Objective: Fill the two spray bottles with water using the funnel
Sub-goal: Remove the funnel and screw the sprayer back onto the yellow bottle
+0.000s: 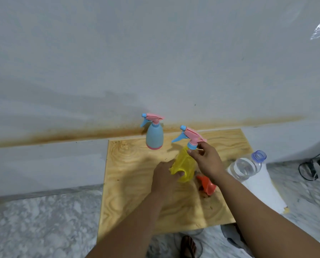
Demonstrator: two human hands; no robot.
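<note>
**Here, the yellow bottle is steadied so its sprayer can be unscrewed**

Just below the middle of the frame, a yellow bottle [185,164] is held tilted over a wooden board [137,183]. Its body is wrapped by the left hand [166,176], fingers curled around it, apparently so that it cannot turn. Its blue collar, under the pink sprayer [190,135], is pinched between the thumb and fingers of the right hand [206,161]; this grip looks meant for twisting the sprayer off, since the neck must be opened before any filling.

A blue bottle [154,135] stands upright at the board's far edge, above and left of the hands, close to the wall [155,62], its sprayer on and untouched. An orange funnel [207,185] lies on its side on the board just right of the yellow bottle, partly hidden by the right wrist, kept within reach. A clear water bottle [246,168], uncapped, stands at the right edge of the board. The task is judged to be at its start.
</note>
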